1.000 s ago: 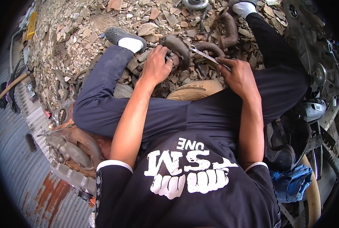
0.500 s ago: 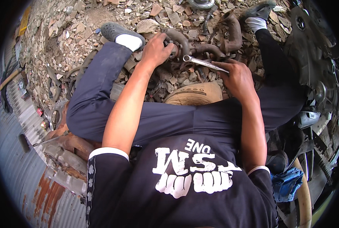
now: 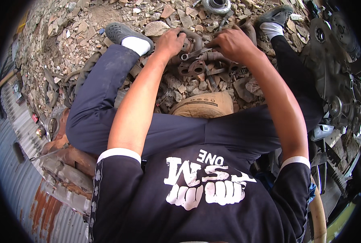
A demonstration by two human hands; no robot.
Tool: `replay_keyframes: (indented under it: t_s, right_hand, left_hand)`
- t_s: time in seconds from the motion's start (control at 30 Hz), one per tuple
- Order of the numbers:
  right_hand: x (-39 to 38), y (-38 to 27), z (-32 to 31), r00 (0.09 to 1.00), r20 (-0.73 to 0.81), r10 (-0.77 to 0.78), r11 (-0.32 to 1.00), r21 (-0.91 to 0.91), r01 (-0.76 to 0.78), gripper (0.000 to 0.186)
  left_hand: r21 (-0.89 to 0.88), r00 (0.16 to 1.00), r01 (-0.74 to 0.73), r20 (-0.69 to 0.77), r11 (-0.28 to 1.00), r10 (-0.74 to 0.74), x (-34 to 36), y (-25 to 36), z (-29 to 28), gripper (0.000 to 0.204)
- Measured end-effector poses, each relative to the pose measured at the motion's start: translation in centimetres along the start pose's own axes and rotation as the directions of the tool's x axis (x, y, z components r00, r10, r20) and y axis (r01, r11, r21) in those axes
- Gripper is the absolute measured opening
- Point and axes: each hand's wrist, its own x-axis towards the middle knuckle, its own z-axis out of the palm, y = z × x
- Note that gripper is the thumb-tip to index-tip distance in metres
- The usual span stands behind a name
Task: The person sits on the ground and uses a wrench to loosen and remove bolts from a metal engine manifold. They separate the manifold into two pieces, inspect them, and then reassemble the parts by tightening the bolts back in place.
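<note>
A rusty exhaust manifold with curved pipes and a two-holed flange lies on the rubble between my feet. At its left end my left hand is closed, fingers curled over the pipe. My right hand is raised above the manifold's right part and grips a steel combination wrench by its far end. The wrench lies across the manifold, its ring end near the left hand. Whether the ring sits on a bolt I cannot tell. My right fingertips are partly hidden behind the hand.
A stuffed tan sack lies between my legs. Beyond the manifold is a round metal housing. Dark metal parts pile up at right. Corrugated sheet and a rusty casting are at left. Broken stone covers the ground.
My right hand has moved forward and left, swinging the wrench round over the manifold. My left hand stays at the manifold's left end. The manifold's flange shows more plainly.
</note>
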Motion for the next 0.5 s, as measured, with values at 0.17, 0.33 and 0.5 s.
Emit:
replay_keyframes:
  t_s: [0.17, 0.33, 0.5]
  right_hand:
    - [4.7, 1.4, 0.6, 0.995, 0.103, -0.017, 1.0, -0.003, 0.017, 0.033]
    - [6.7, 1.2, 1.5, 0.984, 0.05, -0.169, 0.985, -0.03, 0.171, 0.031]
    - [6.2, 2.3, 3.5, 0.994, 0.014, -0.11, 0.988, 0.111, 0.108, 0.028]
  left_hand:
    - [-0.003, 0.999, -0.02, -0.044, 1.0, 0.02, -1.0, 0.8, -0.2, 0.046]
    - [-0.031, 1.0, 0.015, 0.014, 0.999, -0.015, -0.7, 1.5, -0.8, 0.046]
    - [0.015, 1.0, 0.018, -0.013, 1.0, -0.017, 0.8, 0.7, -0.3, 0.047]
